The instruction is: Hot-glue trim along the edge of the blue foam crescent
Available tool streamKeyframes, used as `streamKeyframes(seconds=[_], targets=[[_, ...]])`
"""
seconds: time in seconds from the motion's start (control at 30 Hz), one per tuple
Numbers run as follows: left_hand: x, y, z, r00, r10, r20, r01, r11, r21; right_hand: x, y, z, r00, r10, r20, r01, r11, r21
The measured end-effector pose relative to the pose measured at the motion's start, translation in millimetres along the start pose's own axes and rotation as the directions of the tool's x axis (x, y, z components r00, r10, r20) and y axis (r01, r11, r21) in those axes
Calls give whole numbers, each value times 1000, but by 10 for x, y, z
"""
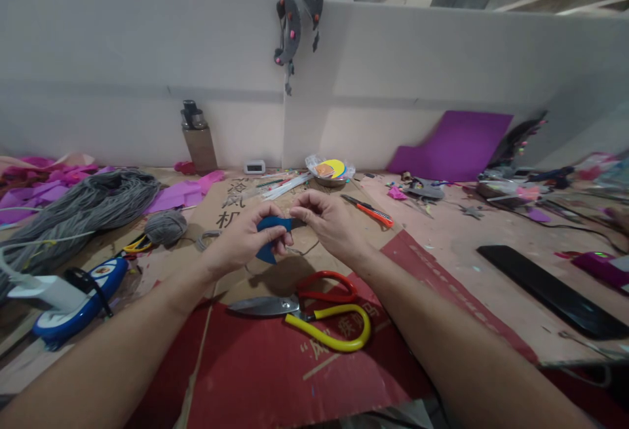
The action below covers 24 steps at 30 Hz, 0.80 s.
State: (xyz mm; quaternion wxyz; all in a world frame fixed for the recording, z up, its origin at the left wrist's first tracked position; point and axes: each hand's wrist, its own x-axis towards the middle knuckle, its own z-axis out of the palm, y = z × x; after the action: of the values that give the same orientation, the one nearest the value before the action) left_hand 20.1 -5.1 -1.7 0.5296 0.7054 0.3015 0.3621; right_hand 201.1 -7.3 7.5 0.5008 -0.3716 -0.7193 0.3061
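Note:
My left hand is closed on a curved blue felt piece, pinched between thumb and fingers. Right beside it, my right hand has its fingertips pinched together near the piece's right end. A small dark bit shows between the two hands; what my right fingers grip is too small to make out. Thin grey yarn trails on the cardboard below them. Closer to me lie large scissors with one red and one yellow handle, blades pointing left. An orange utility knife rests beyond my right hand.
Cardboard covers the table under my arms. At left are grey yarn, a yarn ball and a blue power strip. A black slab lies at right. Behind stand a purple sheet and a dish of cut pieces.

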Motion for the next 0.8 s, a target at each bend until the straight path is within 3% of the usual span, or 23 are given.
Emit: streamKeyframes(seconds=[0.27, 0.47, 0.63, 0.8], targets=[[4, 7, -37, 988, 126, -94, -102, 968, 228, -44, -34, 5, 1000, -20, 16, 21, 997, -74], [-27, 87, -28, 977, 166, -135, -132, 964, 230, -55, -29, 23, 998, -34, 51, 37, 998, -57], [-17, 57, -83, 975, 202, -87, -168, 938, 303, -56, 2, 21, 995, -45, 90, 49, 998, -41], [-40, 67, -146, 967, 250, -38, -208, 871, 445, -50, 14, 26, 996, -53, 70, 63, 987, -150]])
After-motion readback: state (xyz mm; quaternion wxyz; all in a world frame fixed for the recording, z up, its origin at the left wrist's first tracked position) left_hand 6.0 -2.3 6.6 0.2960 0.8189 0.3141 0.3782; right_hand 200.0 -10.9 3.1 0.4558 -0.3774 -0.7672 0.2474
